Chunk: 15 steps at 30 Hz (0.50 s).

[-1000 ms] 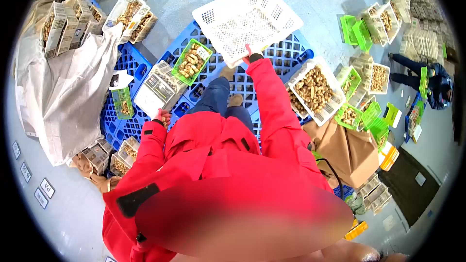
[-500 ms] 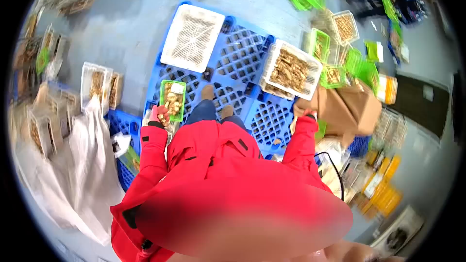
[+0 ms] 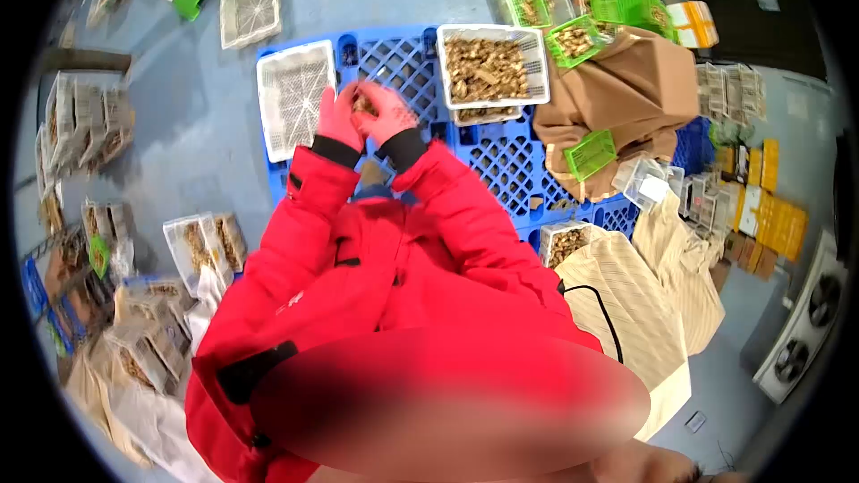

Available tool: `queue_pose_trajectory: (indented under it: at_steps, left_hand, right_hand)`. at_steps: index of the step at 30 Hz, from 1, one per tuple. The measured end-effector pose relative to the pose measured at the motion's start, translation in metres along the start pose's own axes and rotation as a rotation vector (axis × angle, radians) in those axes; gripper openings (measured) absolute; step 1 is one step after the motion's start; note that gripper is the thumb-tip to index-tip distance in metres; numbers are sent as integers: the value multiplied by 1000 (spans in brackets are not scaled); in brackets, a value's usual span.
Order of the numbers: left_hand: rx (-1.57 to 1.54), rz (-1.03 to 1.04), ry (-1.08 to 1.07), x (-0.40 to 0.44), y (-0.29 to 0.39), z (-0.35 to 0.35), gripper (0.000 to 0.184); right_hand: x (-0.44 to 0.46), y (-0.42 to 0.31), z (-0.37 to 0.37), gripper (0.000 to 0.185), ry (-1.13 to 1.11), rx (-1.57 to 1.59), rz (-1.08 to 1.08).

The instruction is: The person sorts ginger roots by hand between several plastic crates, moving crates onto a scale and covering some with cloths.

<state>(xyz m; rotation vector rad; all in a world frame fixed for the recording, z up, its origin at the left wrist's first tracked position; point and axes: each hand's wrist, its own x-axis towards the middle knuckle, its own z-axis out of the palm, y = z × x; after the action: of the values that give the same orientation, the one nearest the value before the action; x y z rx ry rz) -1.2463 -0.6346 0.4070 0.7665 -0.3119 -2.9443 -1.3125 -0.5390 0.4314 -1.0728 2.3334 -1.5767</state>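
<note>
My left hand (image 3: pixel 339 118) and my right hand (image 3: pixel 388 114), both in pink gloves, meet in front of me above the blue pallet (image 3: pixel 499 172). Their fingers close around a small brown knobbly piece (image 3: pixel 363 105), partly covered by the gloves; its kind is unclear. Just left of my hands lies a white plastic basket (image 3: pixel 296 100) with a slotted bottom and nothing in it. To their right, a white basket (image 3: pixel 445 61) full of similar brown pieces (image 3: pixel 486 70) rests on another filled basket.
Brown cloth (image 3: pixel 617 89) drapes over the pallet's right side, with a green basket (image 3: pixel 591 155) on it. Several filled green and white baskets stand at the upper right. Striped cream fabric (image 3: pixel 626 295) lies near my right elbow. Stacked crates (image 3: pixel 76 121) line the left.
My hands have come together from either side. My left hand has left the green basket of pieces, which no longer shows beside my leg. The view has shifted.
</note>
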Motion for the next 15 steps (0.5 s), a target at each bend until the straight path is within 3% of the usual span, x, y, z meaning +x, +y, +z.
queue_pose_trajectory:
  at_steps: [2,4,6,7,8,12,15]
  left_hand:
    - [-34,5,-76,-1,-5,26,45]
    - [-59,1,-133,-4,-10,49,44]
    - [-85,-11,-152,-11,-12,68,44]
    - [-99,-22,-154,-13,-12,75,45]
    - [-113,-38,-160,-14,-16,80,45]
    - [-51,-7,-163,-5,-24,72,42]
    - [-38,-26,-110,-2,-38,69,39]
  right_hand:
    - [-1,25,-8,33,-78,231,211]
    - [4,4,-45,35,-183,664,472]
    - [3,12,-64,36,-19,777,539]
    - [1,17,-70,44,31,1027,576]
    - [-3,21,-81,49,20,1335,561]
    - [-13,29,-119,50,38,1754,570]
    - [-17,38,-138,50,20,1645,484]
